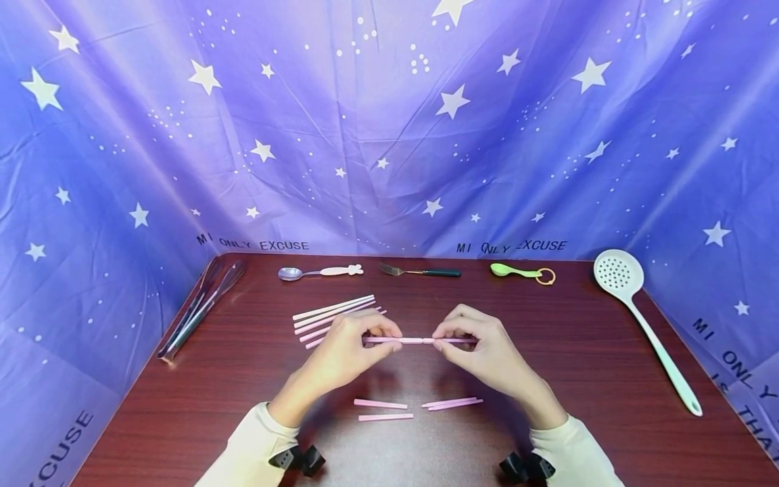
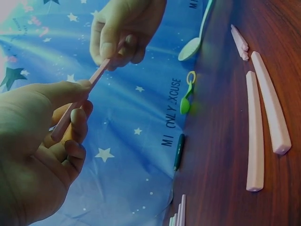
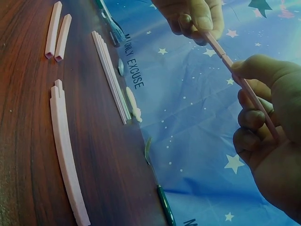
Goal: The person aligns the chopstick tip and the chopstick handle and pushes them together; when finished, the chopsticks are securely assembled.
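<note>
Between both hands a pink chopstick (image 1: 412,340) is held level above the table, with a joint line close to the right fingertips. My left hand (image 1: 347,348) pinches one half between thumb and fingers, and my right hand (image 1: 489,348) pinches the other. In the right wrist view the joint on the chopstick (image 3: 217,47) shows as a thin notch between the two hands. Below the left hand lie two loose pink chopstick halves (image 1: 386,417); below the right hand lie more halves (image 1: 453,404) side by side, with narrower tips visible in the right wrist view.
Several full-length chopsticks (image 1: 333,308) lie behind the left hand, which partly covers them. Along the back are a whisk (image 1: 203,308), a spoon (image 1: 291,273), a fork (image 1: 426,272) and a green measuring spoon (image 1: 517,271). A slotted skimmer (image 1: 651,325) lies at right; a starry curtain (image 1: 389,135) surrounds the table.
</note>
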`<state>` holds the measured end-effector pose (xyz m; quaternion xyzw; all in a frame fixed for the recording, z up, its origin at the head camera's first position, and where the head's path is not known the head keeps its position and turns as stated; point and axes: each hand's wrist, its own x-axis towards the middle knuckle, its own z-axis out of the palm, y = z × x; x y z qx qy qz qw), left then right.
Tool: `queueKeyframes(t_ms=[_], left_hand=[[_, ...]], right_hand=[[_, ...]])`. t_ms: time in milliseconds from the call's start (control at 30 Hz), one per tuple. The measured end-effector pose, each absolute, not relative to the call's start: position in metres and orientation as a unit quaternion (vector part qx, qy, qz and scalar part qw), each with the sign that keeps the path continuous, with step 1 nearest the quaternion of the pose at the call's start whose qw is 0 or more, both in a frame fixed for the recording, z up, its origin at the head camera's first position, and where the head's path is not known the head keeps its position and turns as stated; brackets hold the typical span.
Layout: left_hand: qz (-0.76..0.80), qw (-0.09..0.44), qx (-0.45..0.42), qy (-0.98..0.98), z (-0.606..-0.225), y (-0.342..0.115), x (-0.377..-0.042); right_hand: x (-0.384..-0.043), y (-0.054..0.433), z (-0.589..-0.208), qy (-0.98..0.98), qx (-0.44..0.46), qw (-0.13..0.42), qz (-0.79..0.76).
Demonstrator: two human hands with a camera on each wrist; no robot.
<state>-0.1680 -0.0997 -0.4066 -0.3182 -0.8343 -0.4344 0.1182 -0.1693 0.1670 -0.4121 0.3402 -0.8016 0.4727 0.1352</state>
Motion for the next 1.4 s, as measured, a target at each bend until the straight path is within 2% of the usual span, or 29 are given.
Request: queueKeyframes(t_ms=[333,467,1400], left_hand=[[-0.462,0.097,-0.3,-0.829,-0.414,-0.093,-0.167],[-0.472,0.085,-0.289,-0.829,-0.415,-0.089,-0.165],[-0.509,0.088,-0.282,-0.808,-0.418,-0.083,-0.162]], right_hand=[[-0.17,0.166,-0.414,-0.805,0.335,0.126,0.474],[-0.169,0.163,-0.413,-0.795,0.353,0.138,0.473],[-0.169,0.154,-0.422,-0.761,0.385,0.18,0.491]])
